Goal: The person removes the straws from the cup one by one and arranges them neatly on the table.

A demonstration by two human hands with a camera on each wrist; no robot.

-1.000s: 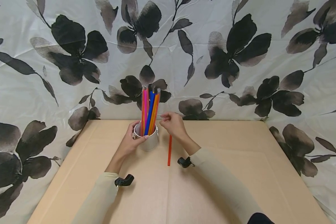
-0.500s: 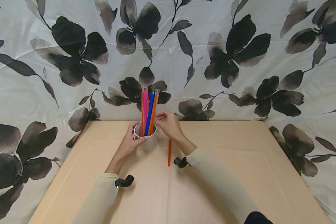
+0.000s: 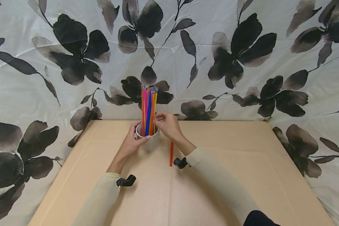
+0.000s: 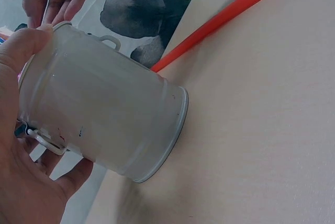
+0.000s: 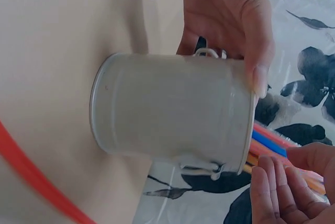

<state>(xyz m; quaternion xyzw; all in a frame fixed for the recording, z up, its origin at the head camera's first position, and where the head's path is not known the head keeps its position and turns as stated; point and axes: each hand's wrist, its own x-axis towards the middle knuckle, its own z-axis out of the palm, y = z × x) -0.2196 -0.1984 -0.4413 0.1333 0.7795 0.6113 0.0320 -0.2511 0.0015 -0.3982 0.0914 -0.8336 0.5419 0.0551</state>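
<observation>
A white metal pail (image 3: 151, 145) stands on the tabletop, packed with slim, upright coloured sticks (image 3: 148, 106) in pink, blue, orange and yellow with greyish tops. My left hand (image 3: 131, 140) grips the pail from its left side, thumb over the near rim (image 4: 31, 46) and fingers round behind. At the right of the rim, my right hand (image 3: 169, 125) has loosely bent fingers, its fingertips right by the yellow and orange sticks. The right wrist view shows that hand's thumb and fingers (image 5: 285, 192) beside the sticks, with nothing plainly held between them.
A single red stick (image 3: 171, 153) lies on the brown tabletop (image 3: 228, 163), right of the pail and partly under the right forearm. Behind the table's far edge hangs a white cloth (image 3: 197, 50) with dark flower prints.
The right hand has moved a little left, closer to the pail's rim. The sticks, which leaned to the right, now stand more upright, with yellow showing at the right. The left hand stays put.
</observation>
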